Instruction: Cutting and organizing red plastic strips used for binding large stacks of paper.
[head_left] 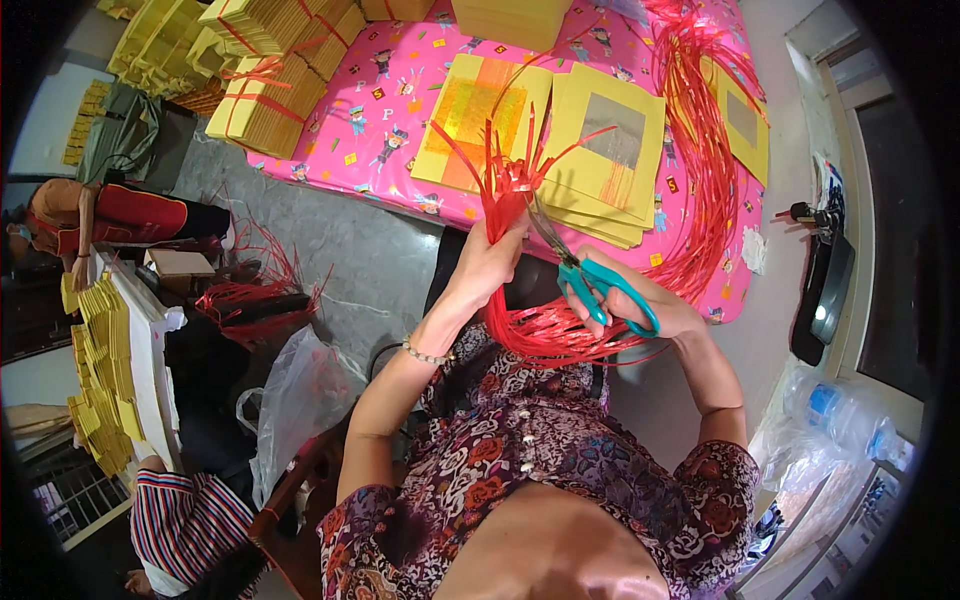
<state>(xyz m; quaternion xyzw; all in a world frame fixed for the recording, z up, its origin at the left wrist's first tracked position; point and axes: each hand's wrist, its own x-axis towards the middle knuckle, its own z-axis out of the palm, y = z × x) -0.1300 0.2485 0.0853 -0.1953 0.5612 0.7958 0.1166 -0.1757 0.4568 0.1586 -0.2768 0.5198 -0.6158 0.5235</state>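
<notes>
Pink tabletop (335,150); left hand (490,262) clenches red strips (507,205), right hand (655,295) grips scissors (571,284), blade tips unclear.

The table (345,170) has a pink cover (385,85) printed with small cartoon figures. Toward its left end stand thick yellow paper stacks (265,110) bound with red ties; a yellow block (512,22) sits at the far side. Nearer the middle lie a yellow sheet (462,105) with an orange-gold patch and, just beside it, a loose pile (580,160) showing a grey square. Long red strips (693,130) trail down the right, partly across more yellow paper (748,135).
</notes>
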